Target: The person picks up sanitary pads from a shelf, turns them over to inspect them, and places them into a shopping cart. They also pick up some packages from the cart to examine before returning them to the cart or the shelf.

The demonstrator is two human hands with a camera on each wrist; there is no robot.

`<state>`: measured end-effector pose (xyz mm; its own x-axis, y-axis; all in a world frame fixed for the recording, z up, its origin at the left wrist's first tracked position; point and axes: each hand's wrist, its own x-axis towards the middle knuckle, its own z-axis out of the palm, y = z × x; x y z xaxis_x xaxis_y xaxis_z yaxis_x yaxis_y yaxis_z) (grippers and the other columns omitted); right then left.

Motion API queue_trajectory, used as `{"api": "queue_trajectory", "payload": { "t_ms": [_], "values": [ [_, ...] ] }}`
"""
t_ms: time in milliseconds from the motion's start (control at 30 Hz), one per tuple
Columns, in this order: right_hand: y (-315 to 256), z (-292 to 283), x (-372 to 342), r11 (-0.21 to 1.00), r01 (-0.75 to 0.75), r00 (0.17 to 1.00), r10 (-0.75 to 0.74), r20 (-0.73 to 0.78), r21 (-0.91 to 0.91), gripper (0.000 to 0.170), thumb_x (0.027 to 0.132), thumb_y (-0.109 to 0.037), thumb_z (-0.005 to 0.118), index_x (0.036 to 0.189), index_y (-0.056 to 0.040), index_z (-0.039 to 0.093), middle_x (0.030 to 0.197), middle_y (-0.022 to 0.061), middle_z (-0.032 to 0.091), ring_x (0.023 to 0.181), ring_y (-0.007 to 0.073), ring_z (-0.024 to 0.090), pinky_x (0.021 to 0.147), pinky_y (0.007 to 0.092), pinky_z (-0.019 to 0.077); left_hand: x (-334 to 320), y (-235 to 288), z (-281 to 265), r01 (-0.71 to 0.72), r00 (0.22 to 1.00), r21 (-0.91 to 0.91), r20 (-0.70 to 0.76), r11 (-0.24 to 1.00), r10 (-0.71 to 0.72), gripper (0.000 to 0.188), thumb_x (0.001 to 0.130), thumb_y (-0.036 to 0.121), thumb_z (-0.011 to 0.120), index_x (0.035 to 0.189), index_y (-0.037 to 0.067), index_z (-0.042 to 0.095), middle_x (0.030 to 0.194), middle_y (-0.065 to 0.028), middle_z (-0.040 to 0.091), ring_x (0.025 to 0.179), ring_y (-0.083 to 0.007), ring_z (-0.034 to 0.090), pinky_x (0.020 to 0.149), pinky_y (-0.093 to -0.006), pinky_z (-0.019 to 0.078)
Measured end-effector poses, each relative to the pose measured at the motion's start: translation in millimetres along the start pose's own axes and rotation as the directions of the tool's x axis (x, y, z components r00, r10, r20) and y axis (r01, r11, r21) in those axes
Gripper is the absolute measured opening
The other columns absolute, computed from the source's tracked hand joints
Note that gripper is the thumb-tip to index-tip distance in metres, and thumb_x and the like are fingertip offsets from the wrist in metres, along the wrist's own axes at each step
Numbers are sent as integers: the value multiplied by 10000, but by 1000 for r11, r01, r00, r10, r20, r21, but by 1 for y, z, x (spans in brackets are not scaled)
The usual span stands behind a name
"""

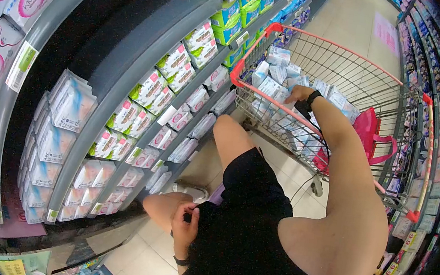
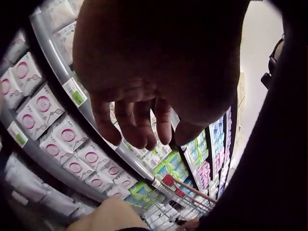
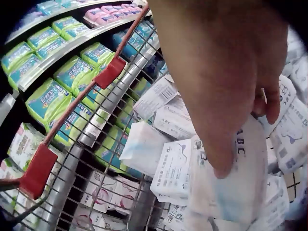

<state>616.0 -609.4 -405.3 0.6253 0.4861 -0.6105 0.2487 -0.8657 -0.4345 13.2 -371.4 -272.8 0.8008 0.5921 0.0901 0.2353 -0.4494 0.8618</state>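
My right hand [image 1: 297, 96] reaches down into the shopping cart [image 1: 346, 47], among white packs. In the right wrist view it grips a white ABC pack of sanitary pads [image 3: 246, 185], thumb flat along the near face and the other fingers partly hidden behind. Many similar packs [image 3: 172, 168] lie loosely heaped around it on the cart's wire floor. Near my bent knee, my left hand [image 1: 184, 229] hangs at the front of the black clothing. Its fingers are loosely curled and hold nothing, as the left wrist view also shows.
Curved shelves [image 1: 150, 35] run along the left, stacked with white packs [image 1: 60, 140] and green-and-white packs [image 1: 154, 88]. A pink bag [image 1: 364, 128] lies in the cart near its handle. Another stocked shelf [image 1: 432, 64] stands beyond the cart on the right. Tiled floor [image 1: 351, 10] stretches ahead.
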Motion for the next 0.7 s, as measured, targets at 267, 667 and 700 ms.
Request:
{"api": "queue_trajectory", "payload": {
  "t_ms": [267, 667, 700],
  "values": [
    [-23, -19, -32, 858, 131, 991, -92, -102, 496, 807, 724, -413, 854, 1342, -5, 534, 1093, 83, 642, 898, 214, 642, 724, 370, 534, 3, -9, 8, 10, 998, -5, 56, 1000, -10, 133, 894, 26, 698, 1014, 2, 647, 879, -107, 680, 753, -196, 653, 708, -301, 523],
    [-72, -41, -47, -332, 219, 913, -261, -313, 918, 380, 1020, -480, 528, 1195, -152, 606, 1241, 37, 638, 1131, 265, 587, 993, 458, 435, 17, -4, -1, -67, 990, 36, 127, 997, 62, 118, 885, 27, 695, 992, 6, 649, 878, -117, 667, 777, -214, 648, 727, -309, 518],
    [-80, -37, -56, -379, 181, 905, -298, -305, 908, 416, 1027, -469, 498, 1275, -139, 553, 1287, 74, 611, 1181, 326, 572, 1062, 569, 411, 19, -1, -3, -66, 991, 51, 122, 997, 59, 118, 882, 22, 695, 989, 5, 648, 877, -118, 664, 776, -216, 647, 727, -309, 517]
  ]
}}
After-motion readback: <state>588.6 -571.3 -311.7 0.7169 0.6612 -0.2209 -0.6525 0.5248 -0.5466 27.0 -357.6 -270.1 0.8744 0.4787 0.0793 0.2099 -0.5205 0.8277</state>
